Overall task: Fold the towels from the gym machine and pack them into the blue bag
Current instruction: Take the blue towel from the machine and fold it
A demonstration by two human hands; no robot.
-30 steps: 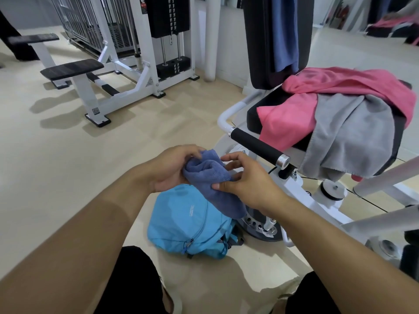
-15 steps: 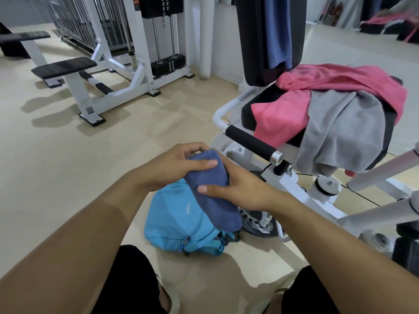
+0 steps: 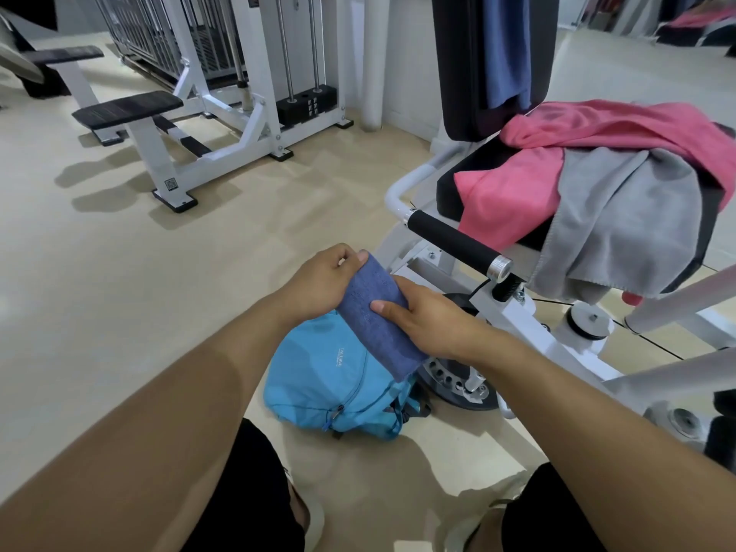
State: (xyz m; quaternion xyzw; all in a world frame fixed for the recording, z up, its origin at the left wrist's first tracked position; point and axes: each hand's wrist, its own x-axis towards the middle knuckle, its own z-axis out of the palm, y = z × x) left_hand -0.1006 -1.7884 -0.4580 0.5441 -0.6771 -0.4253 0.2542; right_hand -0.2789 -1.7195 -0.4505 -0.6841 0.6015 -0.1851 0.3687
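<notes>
Dark blue terry, the small towel (image 3: 378, 312) now sits as a tidy flat strip between both hands in the head view. A second ago it was a rumpled bundle pinched at its top; half a second ago it was already smoothing out, and now its faces lie flat and its edges look squared. That suggests the fold of this one is about finished and packing is the next step.

The left hand (image 3: 318, 282) is closed on the strip's far upper end, thumb on top. The right hand (image 3: 426, 316) is clamped along its right edge, thumb pressed across the middle of the cloth. The lower end hangs free below the right hand.

The blue bag (image 3: 330, 376) lies on the floor directly beneath both hands, its zip looking mostly shut, so it probably needs opening first.

Up and to the right of the right hand, well apart from it, the pink towel (image 3: 513, 201) and the grey towel (image 3: 621, 229) lie heaped and unfolded on the machine seat (image 3: 448, 185). Another blue cloth (image 3: 507, 49) hangs over the backrest beyond them.
</notes>
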